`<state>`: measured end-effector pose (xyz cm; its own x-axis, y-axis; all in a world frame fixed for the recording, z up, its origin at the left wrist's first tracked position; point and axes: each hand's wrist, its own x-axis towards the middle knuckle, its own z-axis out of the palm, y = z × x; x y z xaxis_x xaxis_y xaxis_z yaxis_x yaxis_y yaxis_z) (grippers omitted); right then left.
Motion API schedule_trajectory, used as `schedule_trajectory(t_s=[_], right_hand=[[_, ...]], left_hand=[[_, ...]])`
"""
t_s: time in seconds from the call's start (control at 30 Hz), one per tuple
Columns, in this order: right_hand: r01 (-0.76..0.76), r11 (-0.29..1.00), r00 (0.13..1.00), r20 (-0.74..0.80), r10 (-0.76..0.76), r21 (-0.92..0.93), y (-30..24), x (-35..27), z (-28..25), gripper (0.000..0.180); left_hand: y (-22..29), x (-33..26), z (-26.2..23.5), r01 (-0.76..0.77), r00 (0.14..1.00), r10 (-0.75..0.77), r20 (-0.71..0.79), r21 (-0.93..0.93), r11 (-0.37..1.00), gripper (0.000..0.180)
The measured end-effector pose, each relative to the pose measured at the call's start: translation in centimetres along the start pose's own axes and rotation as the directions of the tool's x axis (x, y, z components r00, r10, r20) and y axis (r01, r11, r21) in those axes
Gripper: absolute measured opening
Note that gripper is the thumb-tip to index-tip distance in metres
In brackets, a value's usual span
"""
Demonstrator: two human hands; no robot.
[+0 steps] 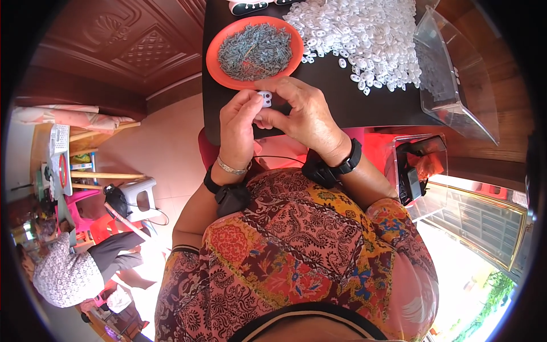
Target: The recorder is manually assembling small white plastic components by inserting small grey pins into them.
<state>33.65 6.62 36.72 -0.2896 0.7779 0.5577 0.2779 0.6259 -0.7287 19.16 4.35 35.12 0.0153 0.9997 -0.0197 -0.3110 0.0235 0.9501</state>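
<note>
Between the fingers of my left hand (pixel 238 122) is a small white plastic piece with dark holes (pixel 265 99), held over the near edge of the black table. My right hand (pixel 302 111) meets it from the other side, its thumb and forefinger curled close to the piece. Whether the right fingertips pinch something small is hidden. Just beyond my hands stands an orange-red plate (pixel 214 68) heaped with grey screws (pixel 256 51). To its right spreads a big pile of similar white plastic pieces (pixel 364 40).
A clear plastic bin (pixel 456 97) lies tipped at the table's right side, beside the pile. Shoes (pixel 248 7) show at the far edge. Right of me stands a clear box (pixel 421 165) with dark items. At left are a white stool (pixel 137 196) and another person (pixel 71 273).
</note>
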Motion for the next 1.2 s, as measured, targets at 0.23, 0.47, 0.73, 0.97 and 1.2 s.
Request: schedule_trajectory(t_s=[0.23,0.47,0.73,0.97,1.2], right_hand=[[0.117,0.989,0.993,0.021,-0.116,-0.085,0.0,0.0,0.0,0.03],[0.101,0.992,0.995,0.004,-0.102,0.07,0.2,-0.1,0.5,0.022],[0.116,0.991,0.993,-0.008,-0.116,0.066,0.7,0.0,-0.2,0.018],[0.188,0.98,0.981,-0.043,-0.19,-0.058,0.0,0.9,-6.1,0.023],[-0.341,0.518,0.715,-0.574,-0.399,-0.784,0.4,3.4,-26.0,0.033]], left_hand=[[-0.1,-0.1,-0.3,-0.033,0.999,0.033,0.004,-0.078,0.996,0.029],[0.4,-0.6,-0.6,-0.063,0.997,0.061,0.041,0.036,0.997,0.028],[0.5,-0.1,0.2,-0.087,0.995,0.084,0.058,0.041,0.995,0.027],[1.1,0.1,3.9,-0.04,0.996,0.04,0.08,-0.01,0.999,0.026],[0.3,0.5,1.4,0.002,0.997,0.0,0.076,-0.016,1.0,0.023]])
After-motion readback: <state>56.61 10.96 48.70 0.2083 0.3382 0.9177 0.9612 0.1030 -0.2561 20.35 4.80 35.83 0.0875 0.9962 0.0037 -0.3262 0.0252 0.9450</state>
